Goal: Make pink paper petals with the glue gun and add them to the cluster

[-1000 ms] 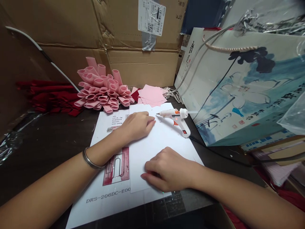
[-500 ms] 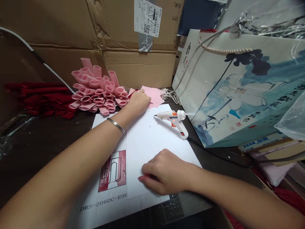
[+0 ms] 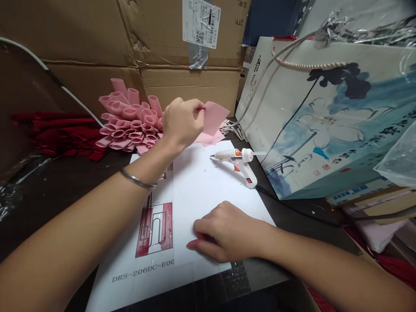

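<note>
My left hand is raised above the table and pinches a pink paper square by its left edge. Under it lies the stack of pink squares it came from. Left of the hand sits a cluster of rolled pink paper cones. My right hand rests on the white sheet near its front edge, fingers curled down against the paper; nothing shows in them. A white glue gun lies on the sheet's far right corner, nozzle pointing left.
Cardboard boxes wall off the back. A large painted gift bag stands at the right, with the glue gun's black cord running below it. Dark red paper pieces lie at far left. Metal clips sit behind the pink stack.
My left hand went from the white sheet to the pink stack, took one square and lifted it off. My right hand has stayed put on the sheet.
</note>
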Available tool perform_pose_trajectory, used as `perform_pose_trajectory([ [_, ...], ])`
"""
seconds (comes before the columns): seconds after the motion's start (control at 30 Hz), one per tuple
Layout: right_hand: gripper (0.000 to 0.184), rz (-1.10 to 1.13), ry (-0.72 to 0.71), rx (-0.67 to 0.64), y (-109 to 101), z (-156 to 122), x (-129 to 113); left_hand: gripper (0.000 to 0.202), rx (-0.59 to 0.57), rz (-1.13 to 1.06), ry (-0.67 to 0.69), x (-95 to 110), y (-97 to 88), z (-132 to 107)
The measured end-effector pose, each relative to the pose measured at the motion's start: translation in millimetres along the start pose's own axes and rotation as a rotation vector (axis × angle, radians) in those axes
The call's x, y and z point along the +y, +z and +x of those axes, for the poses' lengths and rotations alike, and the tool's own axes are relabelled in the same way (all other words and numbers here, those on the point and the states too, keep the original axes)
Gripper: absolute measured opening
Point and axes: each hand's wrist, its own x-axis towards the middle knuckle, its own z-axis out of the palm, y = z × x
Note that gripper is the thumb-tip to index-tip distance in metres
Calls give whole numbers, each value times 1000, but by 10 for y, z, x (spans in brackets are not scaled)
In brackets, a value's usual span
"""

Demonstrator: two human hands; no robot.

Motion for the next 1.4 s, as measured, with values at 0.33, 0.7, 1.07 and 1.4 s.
perform_pose_trajectory([
  [0.33,32,15,63,-12,-82,1,-53,17,-274,-571,-479,75,-679,-927],
  [0.7,25,0,462,305,-108,4,114,21,-450,-448,-451,-157,-579,-1274],
  [1.07,72,626,513,709,-108,55,282,15,-340,-697,-476,-123,-723,-1334],
  [1.4,16,275,-111,578,-114,4,189,11,-490,-811,-342,-116,-755,-1340],
])
